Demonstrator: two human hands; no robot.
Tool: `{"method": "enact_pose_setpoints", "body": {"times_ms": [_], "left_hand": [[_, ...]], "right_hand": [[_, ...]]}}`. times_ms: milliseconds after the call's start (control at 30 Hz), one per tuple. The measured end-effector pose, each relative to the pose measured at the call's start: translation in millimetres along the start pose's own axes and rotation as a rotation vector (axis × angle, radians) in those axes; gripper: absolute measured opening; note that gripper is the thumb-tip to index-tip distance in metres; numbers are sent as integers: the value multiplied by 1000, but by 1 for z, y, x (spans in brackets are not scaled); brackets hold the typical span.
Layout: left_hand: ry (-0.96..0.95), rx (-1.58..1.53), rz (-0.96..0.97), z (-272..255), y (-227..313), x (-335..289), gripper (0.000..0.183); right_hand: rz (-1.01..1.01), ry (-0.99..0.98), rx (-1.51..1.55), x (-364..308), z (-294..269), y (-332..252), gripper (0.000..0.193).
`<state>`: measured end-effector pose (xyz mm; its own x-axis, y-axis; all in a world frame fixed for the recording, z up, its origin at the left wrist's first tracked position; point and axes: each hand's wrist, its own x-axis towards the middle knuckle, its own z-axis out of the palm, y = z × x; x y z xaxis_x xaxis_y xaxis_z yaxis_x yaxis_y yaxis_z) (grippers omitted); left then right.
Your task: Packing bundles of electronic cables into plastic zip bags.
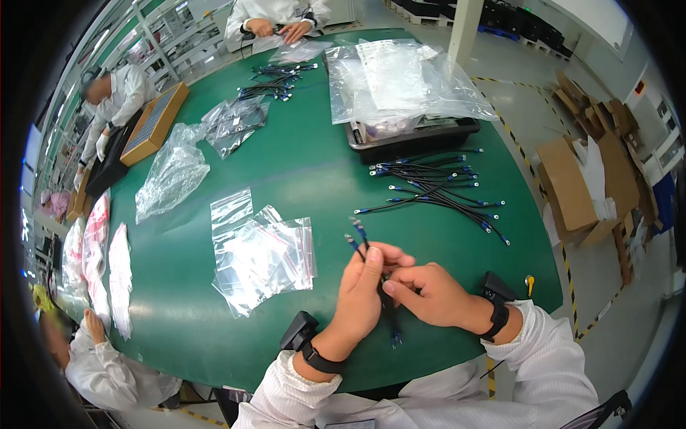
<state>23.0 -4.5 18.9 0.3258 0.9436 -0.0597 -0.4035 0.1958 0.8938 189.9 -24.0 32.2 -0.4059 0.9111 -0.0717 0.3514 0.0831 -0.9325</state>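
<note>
Left hand (361, 289) and right hand (421, 289) both closed round short black wires with blue terminals (357, 236). Risk: loose ends slip, tangle; bundle drops onto green table (300, 164).

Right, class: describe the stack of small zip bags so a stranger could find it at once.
Start at the green table. Just left of the person's left hand lies the stack of small zip bags, flat and clear. Unlike the crumpled big bags beyond, these have red seal strips.
</note>
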Motion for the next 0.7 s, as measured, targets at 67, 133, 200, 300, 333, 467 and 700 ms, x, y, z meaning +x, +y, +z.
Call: {"method": "enact_pose_setpoints", "body": {"times_ms": [67,133,200,300,333,467,700], "left_hand": [[-11,-59,-9,-3,3,1,35],[2,-54,-43,-7,6,4,29],[-35,-68,-205,-5,16,0,29],[-133,-46,-470,-1,21,-2,28],[-246,3,-571,-1,20,-2,30],[-398,187,-718,-3,15,-8,34],[-278,279,-445,-1,24,-1,32]], "right_hand": [[-176,201,-55,3,-3,-1,17],[-383,355,-257,2,-20,-2,5],[-390,408,-113,3,-27,-1,13],[-395,446,80,5,-32,0,35],[-440,407,50,7,-32,0,36],[-528,197,-280,11,-32,1,16],[-476,91,-513,10,-48,7,18]]}}
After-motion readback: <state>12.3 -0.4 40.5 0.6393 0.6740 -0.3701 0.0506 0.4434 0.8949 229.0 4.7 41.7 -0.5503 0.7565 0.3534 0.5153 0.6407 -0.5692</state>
